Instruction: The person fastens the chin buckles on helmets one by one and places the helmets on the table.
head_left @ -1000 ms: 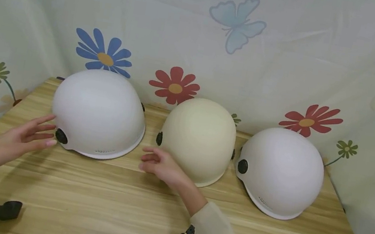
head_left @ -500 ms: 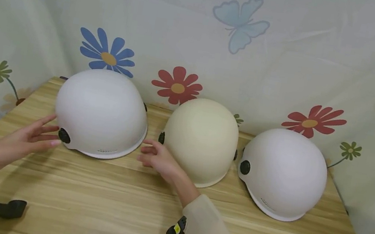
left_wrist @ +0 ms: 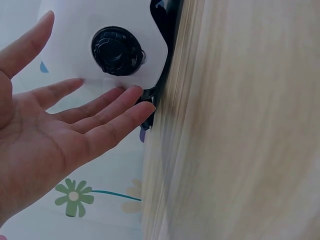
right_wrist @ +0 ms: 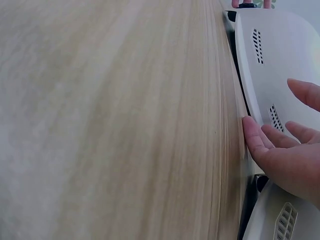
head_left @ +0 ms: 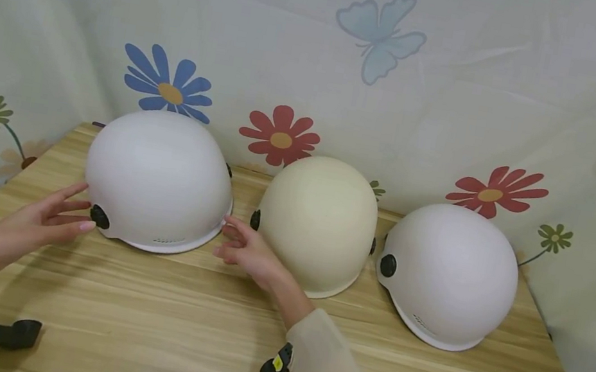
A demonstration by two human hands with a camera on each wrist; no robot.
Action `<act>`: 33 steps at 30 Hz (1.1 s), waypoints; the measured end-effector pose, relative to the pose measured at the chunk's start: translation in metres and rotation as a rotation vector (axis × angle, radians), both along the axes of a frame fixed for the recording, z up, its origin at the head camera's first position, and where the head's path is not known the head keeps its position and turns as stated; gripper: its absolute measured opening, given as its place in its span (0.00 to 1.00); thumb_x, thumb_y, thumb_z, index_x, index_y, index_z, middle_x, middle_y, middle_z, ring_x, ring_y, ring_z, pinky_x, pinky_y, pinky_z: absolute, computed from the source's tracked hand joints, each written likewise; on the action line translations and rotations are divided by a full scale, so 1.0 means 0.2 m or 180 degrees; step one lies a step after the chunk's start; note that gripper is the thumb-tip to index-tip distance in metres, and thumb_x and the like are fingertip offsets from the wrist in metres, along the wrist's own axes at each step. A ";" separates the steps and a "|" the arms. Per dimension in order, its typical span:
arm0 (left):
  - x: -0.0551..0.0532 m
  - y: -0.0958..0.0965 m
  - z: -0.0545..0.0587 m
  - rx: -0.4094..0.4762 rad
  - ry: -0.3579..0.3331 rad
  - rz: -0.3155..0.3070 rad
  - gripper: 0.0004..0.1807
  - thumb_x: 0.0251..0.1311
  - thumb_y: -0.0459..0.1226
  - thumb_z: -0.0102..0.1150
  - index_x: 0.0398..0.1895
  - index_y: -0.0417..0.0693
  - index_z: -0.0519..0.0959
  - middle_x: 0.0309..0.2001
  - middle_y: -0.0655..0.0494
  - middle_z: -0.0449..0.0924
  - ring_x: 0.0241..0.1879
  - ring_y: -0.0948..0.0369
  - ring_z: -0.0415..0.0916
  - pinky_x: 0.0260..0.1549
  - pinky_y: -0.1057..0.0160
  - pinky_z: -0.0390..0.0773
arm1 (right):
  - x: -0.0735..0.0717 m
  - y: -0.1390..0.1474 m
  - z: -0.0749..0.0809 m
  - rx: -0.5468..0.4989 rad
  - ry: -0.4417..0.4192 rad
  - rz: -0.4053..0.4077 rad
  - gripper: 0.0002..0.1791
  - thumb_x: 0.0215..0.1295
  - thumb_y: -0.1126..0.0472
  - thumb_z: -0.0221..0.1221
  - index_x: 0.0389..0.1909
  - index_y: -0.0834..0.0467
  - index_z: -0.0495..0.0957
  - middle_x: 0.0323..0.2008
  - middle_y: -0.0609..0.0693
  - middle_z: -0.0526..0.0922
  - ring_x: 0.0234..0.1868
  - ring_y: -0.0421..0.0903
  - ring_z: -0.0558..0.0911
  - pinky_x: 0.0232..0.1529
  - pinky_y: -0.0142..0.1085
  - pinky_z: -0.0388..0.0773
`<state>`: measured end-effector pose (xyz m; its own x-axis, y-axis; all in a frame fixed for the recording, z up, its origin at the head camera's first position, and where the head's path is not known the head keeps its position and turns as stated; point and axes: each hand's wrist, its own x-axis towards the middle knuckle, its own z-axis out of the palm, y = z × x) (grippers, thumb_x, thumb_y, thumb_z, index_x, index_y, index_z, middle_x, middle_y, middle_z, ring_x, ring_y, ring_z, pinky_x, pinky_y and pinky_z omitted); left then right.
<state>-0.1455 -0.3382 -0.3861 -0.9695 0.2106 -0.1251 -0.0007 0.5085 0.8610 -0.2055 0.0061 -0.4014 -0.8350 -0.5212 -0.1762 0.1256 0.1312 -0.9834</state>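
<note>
A white helmet (head_left: 159, 177) sits on the wooden table at the left, rim down. My left hand (head_left: 34, 229) is at its left side, fingers spread around the black round knob (left_wrist: 116, 51). In the left wrist view the fingers are extended and nothing lies in the palm. My right hand (head_left: 256, 257) reaches in between this helmet and the cream helmet (head_left: 319, 215), its fingertips right at the white helmet's right rim. The right wrist view shows those fingers (right_wrist: 254, 135) slightly bent beside the vent holes, low over the table.
Another white helmet (head_left: 454, 269) stands at the right end of the row. Behind the wooden table (head_left: 165, 321) hangs a curtain (head_left: 430, 129) printed with flowers and a butterfly. Each sleeve carries a black wrist device (head_left: 17, 333).
My right hand has shifted left, from beside the cream helmet to the left white helmet's rim. The left hand has drawn slightly nearer the knob. The helmets keep their places.
</note>
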 end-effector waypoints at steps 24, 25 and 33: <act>0.01 0.01 -0.02 0.0216 -0.0087 0.0094 0.43 0.66 0.42 0.49 0.70 0.67 0.29 0.66 0.27 0.41 0.60 0.30 0.47 0.40 0.64 0.75 | 0.03 -0.01 0.06 0.0220 0.0250 0.0134 0.38 0.57 0.68 0.61 0.68 0.46 0.58 0.66 0.45 0.58 0.66 0.47 0.59 0.61 0.41 0.59; 0.01 0.01 -0.03 0.0221 -0.0081 0.0099 0.43 0.66 0.42 0.49 0.70 0.67 0.30 0.66 0.27 0.41 0.60 0.31 0.47 0.40 0.64 0.75 | 0.04 -0.01 0.07 0.0220 0.0258 0.0134 0.38 0.57 0.68 0.60 0.67 0.45 0.58 0.67 0.43 0.58 0.66 0.46 0.58 0.61 0.41 0.60; 0.01 0.00 -0.04 0.0327 -0.0120 0.0102 0.43 0.66 0.42 0.49 0.71 0.64 0.30 0.65 0.24 0.42 0.44 0.78 0.66 0.38 0.68 0.75 | 0.05 -0.02 0.15 0.0130 0.0621 0.0331 0.40 0.58 0.69 0.60 0.69 0.47 0.55 0.68 0.40 0.52 0.68 0.42 0.51 0.64 0.45 0.54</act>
